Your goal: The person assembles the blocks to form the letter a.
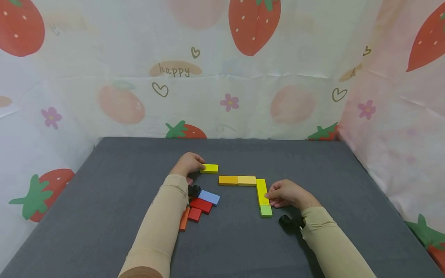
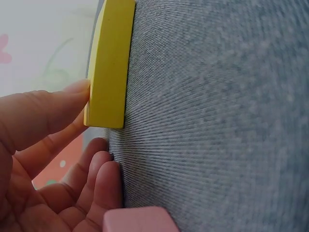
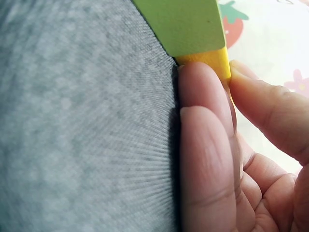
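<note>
My left hand (image 1: pixel 188 164) pinches the near end of a flat yellow block (image 2: pixel 110 67) between thumb and forefinger. The block lies on the grey cloth, its thumb-side edge partly covered. The other fingers of that hand curl loosely beside a pink block (image 2: pixel 140 220). At the right, my right hand (image 1: pixel 287 194) holds a long yellow block (image 1: pixel 261 187), thumb on top and fingers against its outer side. A green block (image 1: pixel 265 211) meets this block's near end. An orange-yellow block (image 1: pixel 228 180) and a pale yellow block (image 1: pixel 247 180) run left from its far end.
Beside the left forearm lie a blue block (image 1: pixel 210 197), red blocks (image 1: pixel 201 205) and an orange block (image 1: pixel 184 219), some partly hidden by the sleeve. A printed strawberry curtain (image 1: pixel 215 83) rises behind the grey table (image 1: pixel 226 247). Black wrist mounts (image 1: pixel 290 224) sit under the wrists.
</note>
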The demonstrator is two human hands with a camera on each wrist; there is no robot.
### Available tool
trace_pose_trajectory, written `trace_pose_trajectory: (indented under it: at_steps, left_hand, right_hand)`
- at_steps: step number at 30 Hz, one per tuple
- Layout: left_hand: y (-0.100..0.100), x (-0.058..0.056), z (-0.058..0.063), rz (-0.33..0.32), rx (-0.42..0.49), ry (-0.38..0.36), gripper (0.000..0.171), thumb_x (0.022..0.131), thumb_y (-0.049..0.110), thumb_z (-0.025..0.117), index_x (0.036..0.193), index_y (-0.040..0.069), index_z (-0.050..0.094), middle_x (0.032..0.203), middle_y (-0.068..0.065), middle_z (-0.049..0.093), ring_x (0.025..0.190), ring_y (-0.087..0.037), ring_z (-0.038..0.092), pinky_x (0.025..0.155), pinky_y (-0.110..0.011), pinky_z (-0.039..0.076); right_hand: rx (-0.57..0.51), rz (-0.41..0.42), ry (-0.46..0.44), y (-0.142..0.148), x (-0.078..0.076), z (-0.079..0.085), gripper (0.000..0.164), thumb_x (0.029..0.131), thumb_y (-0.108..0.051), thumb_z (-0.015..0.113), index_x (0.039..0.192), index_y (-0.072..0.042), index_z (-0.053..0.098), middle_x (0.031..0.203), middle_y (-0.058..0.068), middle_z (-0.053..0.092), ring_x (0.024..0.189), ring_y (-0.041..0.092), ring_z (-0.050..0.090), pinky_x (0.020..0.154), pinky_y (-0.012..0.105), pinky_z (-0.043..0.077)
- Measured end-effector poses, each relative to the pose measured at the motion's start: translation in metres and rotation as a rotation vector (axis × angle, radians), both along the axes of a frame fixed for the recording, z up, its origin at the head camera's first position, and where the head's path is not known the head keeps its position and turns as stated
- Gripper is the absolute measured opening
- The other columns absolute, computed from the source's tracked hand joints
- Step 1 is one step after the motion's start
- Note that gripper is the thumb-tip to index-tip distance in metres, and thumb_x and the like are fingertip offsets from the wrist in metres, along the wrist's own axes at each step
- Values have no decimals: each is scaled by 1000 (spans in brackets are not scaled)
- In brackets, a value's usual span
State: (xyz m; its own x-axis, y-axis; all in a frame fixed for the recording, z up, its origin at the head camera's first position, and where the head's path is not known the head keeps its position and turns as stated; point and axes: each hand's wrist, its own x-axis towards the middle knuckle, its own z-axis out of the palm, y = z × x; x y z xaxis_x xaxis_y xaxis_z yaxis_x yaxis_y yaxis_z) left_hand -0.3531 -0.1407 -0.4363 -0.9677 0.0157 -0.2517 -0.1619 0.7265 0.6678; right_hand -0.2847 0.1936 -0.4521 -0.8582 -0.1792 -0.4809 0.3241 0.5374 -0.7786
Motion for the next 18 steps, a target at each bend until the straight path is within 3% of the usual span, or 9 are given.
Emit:
trace_pose_trajectory:
  at_steps: [6, 18]
  left_hand:
    - [3, 1, 3, 2, -12, -29, 24, 82, 18, 67, 106, 11, 69, 116, -10, 59, 101, -26, 51, 88, -39, 43]
    - [8, 7, 10, -57, -67, 14, 13, 81, 14, 68, 92, 10, 65, 101, -7, 59, 85, -24, 51, 76, -36, 45]
  right_hand:
    - [2, -1, -1, 0, 0, 1, 18, 81, -21, 69, 82, -4, 64, 72, 9, 64, 58, 15, 60, 59, 28, 51]
    - [-1, -4, -2, 0, 1, 2, 18, 80, -21, 69, 82, -4, 64, 72, 9, 64, 59, 15, 60, 59, 28, 52]
